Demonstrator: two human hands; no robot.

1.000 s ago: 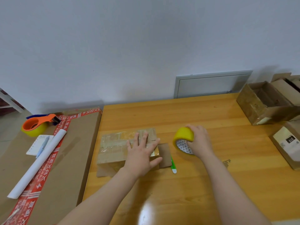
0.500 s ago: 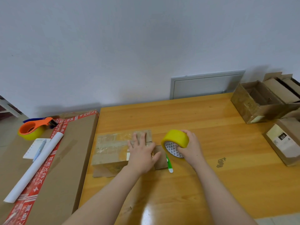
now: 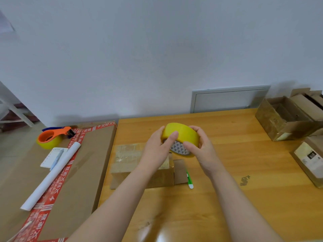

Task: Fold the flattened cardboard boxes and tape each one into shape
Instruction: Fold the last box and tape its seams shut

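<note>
Head view: both hands hold the tape roll (image 3: 181,135) above a folded box (image 3: 127,159).
The left hand (image 3: 157,149) and right hand (image 3: 201,147) each grip the roll's rim, probably hunting for its free end. The box lies on the counter (image 3: 227,198) beneath, one flap jutting right, so sealing looks unfinished. Open boxes (image 3: 283,117) stand far right.

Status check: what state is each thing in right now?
tape roll: in the air, held by both hands.
left hand: grips the roll's left side.
right hand: grips its right side.
small box: folded, top taped, right flap sticking out.
far box: open.
tape dispenser: lying on the big carton, unheld.
</note>
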